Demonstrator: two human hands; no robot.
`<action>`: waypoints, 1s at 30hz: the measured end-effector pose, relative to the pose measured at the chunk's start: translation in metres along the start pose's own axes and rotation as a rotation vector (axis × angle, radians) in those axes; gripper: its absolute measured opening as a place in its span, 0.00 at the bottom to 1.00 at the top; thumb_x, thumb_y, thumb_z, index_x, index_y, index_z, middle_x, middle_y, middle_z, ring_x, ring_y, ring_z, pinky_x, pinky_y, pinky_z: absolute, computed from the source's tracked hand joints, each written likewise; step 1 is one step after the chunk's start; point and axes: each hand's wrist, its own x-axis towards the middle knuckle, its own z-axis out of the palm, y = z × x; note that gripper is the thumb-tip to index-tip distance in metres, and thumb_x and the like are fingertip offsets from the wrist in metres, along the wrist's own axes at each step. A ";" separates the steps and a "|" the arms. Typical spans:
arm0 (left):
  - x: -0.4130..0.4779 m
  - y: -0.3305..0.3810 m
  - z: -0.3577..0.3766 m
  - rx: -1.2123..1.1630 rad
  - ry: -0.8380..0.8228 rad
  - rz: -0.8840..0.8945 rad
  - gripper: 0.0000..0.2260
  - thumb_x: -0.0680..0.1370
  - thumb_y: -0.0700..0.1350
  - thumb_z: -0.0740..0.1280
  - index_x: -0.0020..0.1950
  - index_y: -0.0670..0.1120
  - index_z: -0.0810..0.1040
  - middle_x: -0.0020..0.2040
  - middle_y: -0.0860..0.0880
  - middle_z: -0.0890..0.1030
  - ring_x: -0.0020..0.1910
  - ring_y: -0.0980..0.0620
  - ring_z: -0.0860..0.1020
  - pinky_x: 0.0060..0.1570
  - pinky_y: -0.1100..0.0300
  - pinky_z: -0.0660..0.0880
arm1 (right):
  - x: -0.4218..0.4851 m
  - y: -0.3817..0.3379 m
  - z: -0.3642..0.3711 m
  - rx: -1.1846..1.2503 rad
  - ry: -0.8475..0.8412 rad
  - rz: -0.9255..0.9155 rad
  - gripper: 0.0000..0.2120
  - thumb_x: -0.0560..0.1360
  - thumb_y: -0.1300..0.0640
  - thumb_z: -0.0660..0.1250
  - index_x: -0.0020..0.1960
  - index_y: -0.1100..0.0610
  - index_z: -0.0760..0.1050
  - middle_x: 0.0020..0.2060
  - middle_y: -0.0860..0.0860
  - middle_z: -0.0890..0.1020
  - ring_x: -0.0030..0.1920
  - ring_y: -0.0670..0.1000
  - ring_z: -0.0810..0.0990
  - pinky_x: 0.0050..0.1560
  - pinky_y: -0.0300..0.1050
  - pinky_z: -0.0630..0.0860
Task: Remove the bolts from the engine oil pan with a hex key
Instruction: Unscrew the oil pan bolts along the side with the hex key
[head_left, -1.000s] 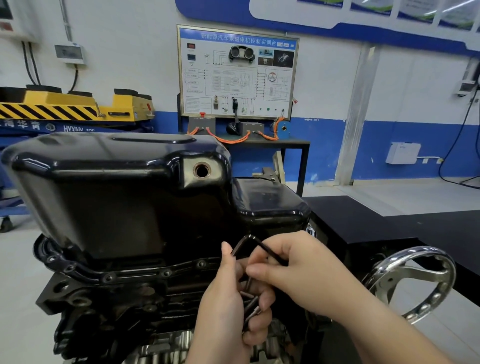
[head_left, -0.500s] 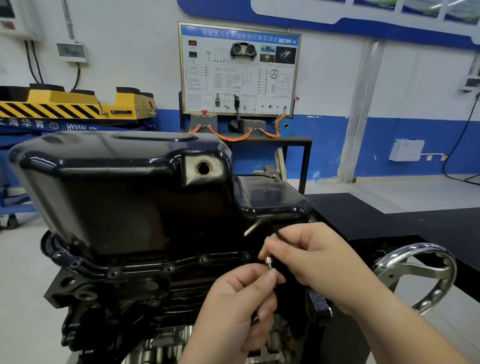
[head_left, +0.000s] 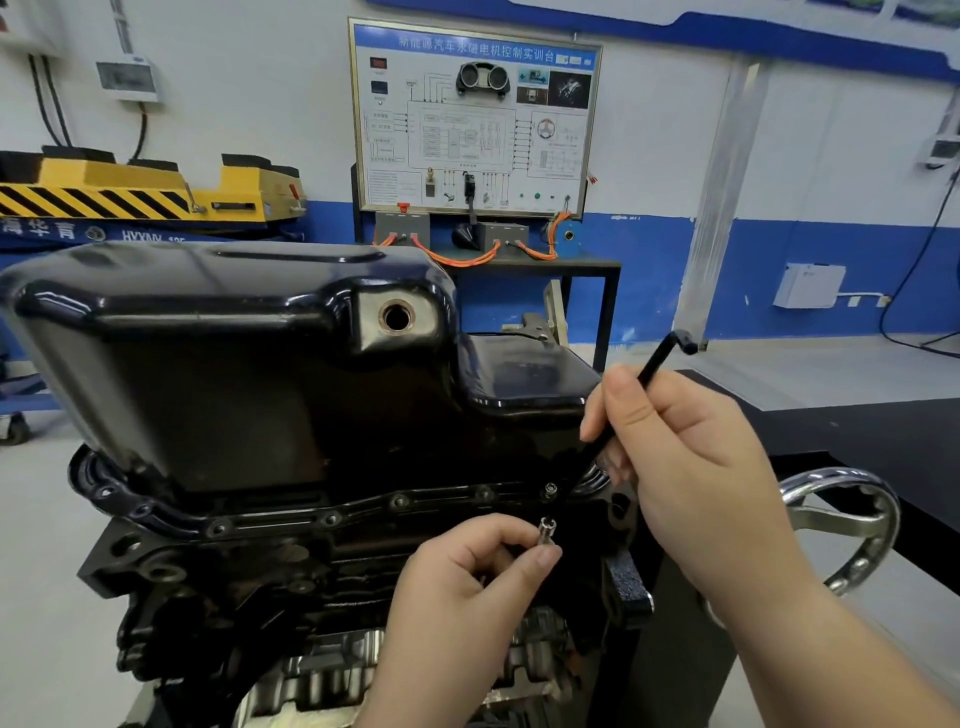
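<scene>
right hand (head_left: 691, 467) grip: holding hex key (head_left: 657, 364), its tip at flange bolt (head_left: 550, 488) of pan (head_left: 234, 374) | left hand (head_left: 467, 587) grip: pinching 1 loose bolt (head_left: 547, 531) just below flange

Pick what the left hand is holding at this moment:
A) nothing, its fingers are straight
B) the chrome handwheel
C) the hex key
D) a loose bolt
D: the left hand pinches a small silver bolt in its fingertips, just below the oil pan flange, while the right hand grips the hex key.
</scene>
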 end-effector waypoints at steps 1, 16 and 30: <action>0.000 0.001 0.000 0.004 -0.002 0.003 0.03 0.70 0.49 0.71 0.37 0.58 0.82 0.23 0.55 0.72 0.23 0.62 0.67 0.26 0.70 0.65 | 0.000 0.001 0.000 -0.002 0.003 0.002 0.19 0.75 0.43 0.57 0.35 0.54 0.75 0.24 0.56 0.69 0.27 0.50 0.68 0.31 0.45 0.66; 0.001 0.001 0.003 0.060 0.021 0.058 0.06 0.71 0.46 0.71 0.38 0.59 0.81 0.24 0.56 0.74 0.25 0.64 0.70 0.28 0.71 0.68 | 0.003 0.011 0.000 -0.068 -0.045 -0.015 0.18 0.76 0.45 0.57 0.35 0.55 0.73 0.24 0.58 0.70 0.26 0.50 0.68 0.30 0.43 0.67; 0.010 -0.002 0.003 0.083 0.059 0.004 0.07 0.72 0.47 0.71 0.39 0.60 0.81 0.30 0.50 0.79 0.25 0.63 0.71 0.28 0.72 0.69 | 0.013 0.013 0.001 -0.140 -0.146 -0.033 0.19 0.73 0.42 0.55 0.36 0.53 0.75 0.26 0.53 0.77 0.27 0.48 0.75 0.33 0.38 0.73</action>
